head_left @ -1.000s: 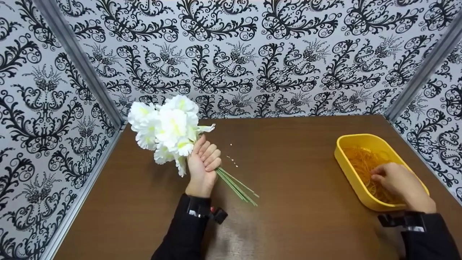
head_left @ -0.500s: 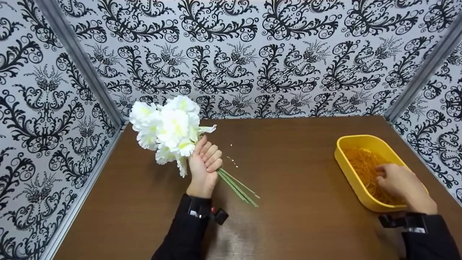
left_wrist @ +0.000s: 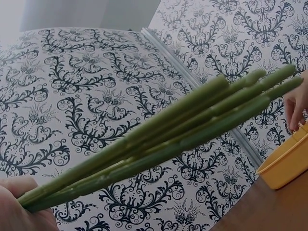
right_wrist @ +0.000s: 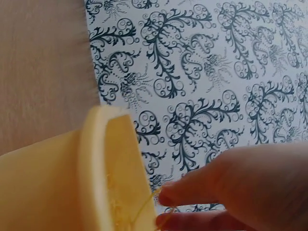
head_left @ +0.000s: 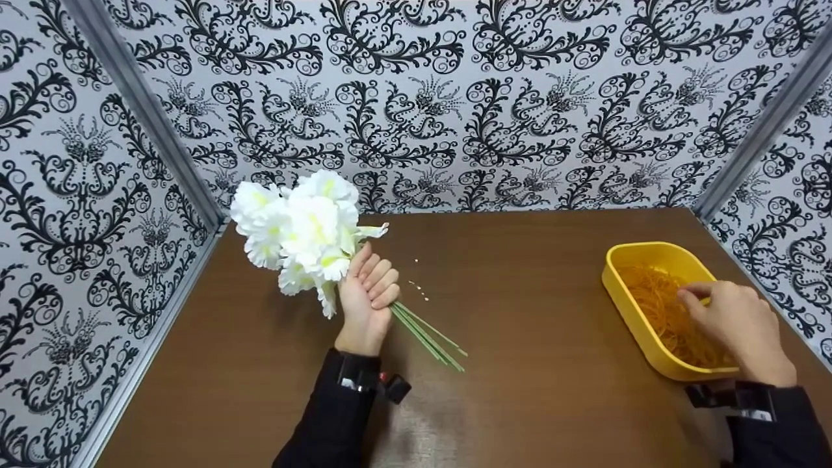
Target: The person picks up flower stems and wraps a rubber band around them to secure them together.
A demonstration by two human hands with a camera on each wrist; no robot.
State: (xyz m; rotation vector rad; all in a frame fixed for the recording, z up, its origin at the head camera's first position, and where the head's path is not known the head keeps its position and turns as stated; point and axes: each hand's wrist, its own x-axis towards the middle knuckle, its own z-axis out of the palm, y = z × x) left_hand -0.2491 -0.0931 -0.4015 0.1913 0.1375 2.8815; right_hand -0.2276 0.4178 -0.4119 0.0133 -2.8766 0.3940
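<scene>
My left hand [head_left: 368, 296] grips a bunch of white artificial flowers [head_left: 315, 224] by the stems, just below the blooms. The green stems [left_wrist: 159, 139] stick out past the little-finger side of the fist, their cut ends staggered. On the right, my right hand [head_left: 738, 325] is over a yellow tub [head_left: 632, 325] that holds a tangle of amber rubber bands [head_left: 660, 305]. Thumb and fingertips pinch a thin yellow rubber band [right_wrist: 143, 206], seen in the right wrist view as a loop between fingertips and tub; its lower part runs out of frame.
Both hands are above a brown wooden table [head_left: 520, 312]. Small white specks [head_left: 419, 289] lie on it right of the flowers. Patterned black-and-white panels [head_left: 468, 117] with grey metal corner posts [head_left: 149, 117] enclose the table at the back and sides.
My right hand has risen out of the rubber bands and shifted slightly right, with its fingertips now pinched together. The left hand and flowers have stayed nearly still.
</scene>
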